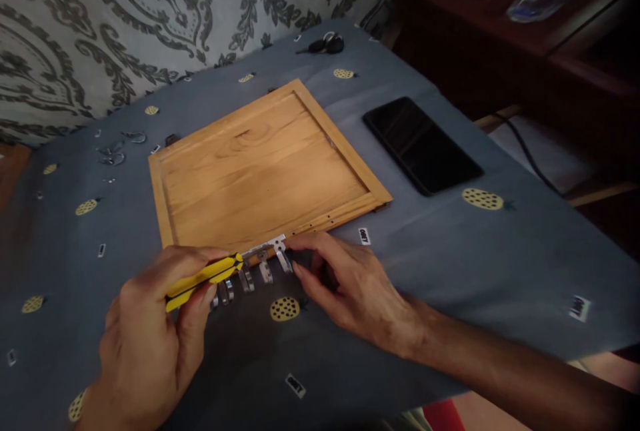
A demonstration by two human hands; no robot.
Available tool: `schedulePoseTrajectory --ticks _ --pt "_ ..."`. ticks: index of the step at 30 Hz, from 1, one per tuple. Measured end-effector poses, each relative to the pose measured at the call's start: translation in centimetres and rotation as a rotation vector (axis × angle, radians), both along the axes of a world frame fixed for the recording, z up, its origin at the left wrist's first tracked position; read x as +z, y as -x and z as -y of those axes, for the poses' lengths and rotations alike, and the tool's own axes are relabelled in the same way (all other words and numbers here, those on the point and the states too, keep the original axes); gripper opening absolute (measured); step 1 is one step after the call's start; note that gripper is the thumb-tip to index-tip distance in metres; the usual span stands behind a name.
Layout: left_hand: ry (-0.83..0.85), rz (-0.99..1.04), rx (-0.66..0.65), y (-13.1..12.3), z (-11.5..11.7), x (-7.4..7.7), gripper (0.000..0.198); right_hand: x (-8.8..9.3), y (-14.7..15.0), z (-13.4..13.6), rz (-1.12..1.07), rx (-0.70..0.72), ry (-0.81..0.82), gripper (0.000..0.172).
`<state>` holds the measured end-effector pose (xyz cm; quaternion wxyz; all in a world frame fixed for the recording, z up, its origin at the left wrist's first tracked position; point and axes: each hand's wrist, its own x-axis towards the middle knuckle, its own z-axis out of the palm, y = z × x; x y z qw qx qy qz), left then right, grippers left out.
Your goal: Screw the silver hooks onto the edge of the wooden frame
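My left hand (145,324) is closed around the yellow-and-black handle of a screwdriver (205,279). Its thin metal shaft points right, toward the top of the rightmost metal hook (283,256). At that hook, the index finger and thumb of my right hand (355,284) pinch from the right side. Several more silver hooks (265,271) hang in a row along the near edge of a framed wooden board (260,164), which lies flat. Small dark holes dot the board's near edge, right of the hooks. The screwdriver's exact tip contact is too small to make out.
A black phone (423,144) lies right of the board. Keys (325,44) rest near the back of the blue cloth-covered table (500,284). Loose metal hooks (113,154) and small bits lie at the left. A patterned wall (165,11) borders the far side.
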<state>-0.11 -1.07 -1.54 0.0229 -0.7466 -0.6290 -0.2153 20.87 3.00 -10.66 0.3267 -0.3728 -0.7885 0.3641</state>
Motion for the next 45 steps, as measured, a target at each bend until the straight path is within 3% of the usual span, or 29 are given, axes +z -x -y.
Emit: schedulePoseTrajectory --ticks 6,23,39,42,45 --pt "0.016 0.025 -0.018 0.4 0.2 -0.2 0.020 -0.3 0.1 -0.1 0.095 0.029 0.024 0.035" --pt "0.000 0.025 -0.007 0.2 0.3 -0.2 0.020 -0.7 0.2 -0.2 0.078 0.052 -0.046 0.025" --pt "0.022 0.036 -0.097 0.3 -0.1 -0.2 0.021 -0.3 0.4 -0.2 0.097 0.060 -0.063 0.033" --pt "-0.030 0.023 -0.074 0.6 0.6 -0.6 0.018 -0.2 0.4 -0.1 0.125 0.068 -0.095 0.032" --pt "-0.105 0.132 0.010 1.0 1.0 -1.0 0.017 -0.2 0.4 -0.1 0.146 0.067 -0.114 0.033"
